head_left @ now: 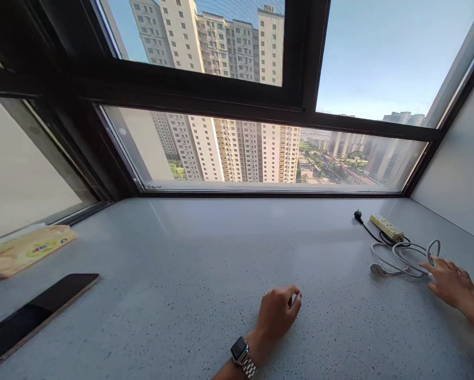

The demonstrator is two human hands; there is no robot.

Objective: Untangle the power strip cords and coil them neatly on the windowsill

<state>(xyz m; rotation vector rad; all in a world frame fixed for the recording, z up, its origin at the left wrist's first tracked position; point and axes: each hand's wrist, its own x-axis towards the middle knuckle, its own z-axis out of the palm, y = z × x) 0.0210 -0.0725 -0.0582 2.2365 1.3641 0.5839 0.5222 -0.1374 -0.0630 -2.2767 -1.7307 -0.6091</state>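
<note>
My left hand (278,314) rests on the speckled grey-white counter (221,295), its fingers curled in and nothing visible in them. A watch (241,354) with a metal band is on that wrist. On the far right, my right hand (454,282) has its fingers on a loop of coiled grey power cable (398,253). The cable's round grey plug (378,269) lies on the counter to the left of this hand. Just behind the coil sits a pale yellow power strip (387,228), with a black plug (358,216) on a black cord beside it.
A phone-like dark flat device (42,303) lies at the left front. Behind it is a yellow tissue pack (31,250). Dark-framed windows (221,195) border the counter at the back and left, and a white wall (458,174) stands on the right.
</note>
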